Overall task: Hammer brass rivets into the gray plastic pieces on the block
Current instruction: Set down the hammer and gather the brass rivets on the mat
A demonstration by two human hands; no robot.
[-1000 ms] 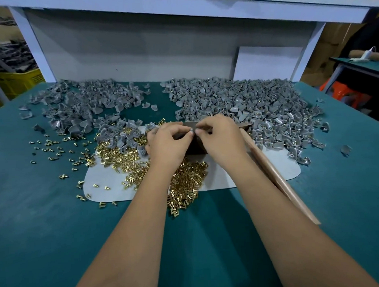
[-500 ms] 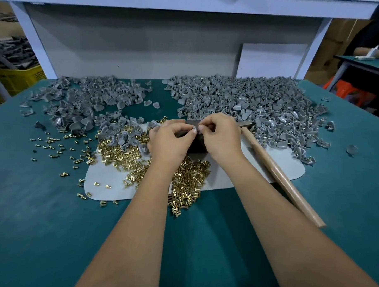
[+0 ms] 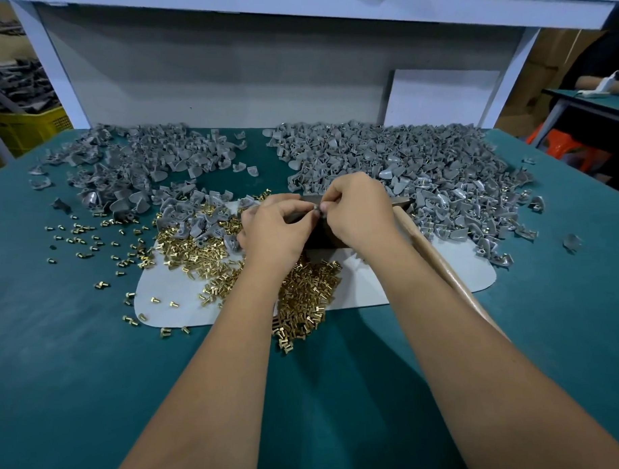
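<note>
Where the two hands meet above the dark block (image 3: 317, 235), the left hand (image 3: 273, 232) and right hand (image 3: 358, 211) both curl their fingers (image 3: 326, 198) onto one small gray plastic piece (image 3: 317, 210), pinched between the fingertips. Brass rivets (image 3: 303, 297), short and shiny with flat heads, lie heaped on the pale mat (image 3: 390, 284) just below. Gray, shell-shaped plastic pieces (image 3: 421, 167) pile up across the green bench (image 3: 60, 366). A wooden hammer handle (image 3: 439, 261) lies beside the right wrist.
</note>
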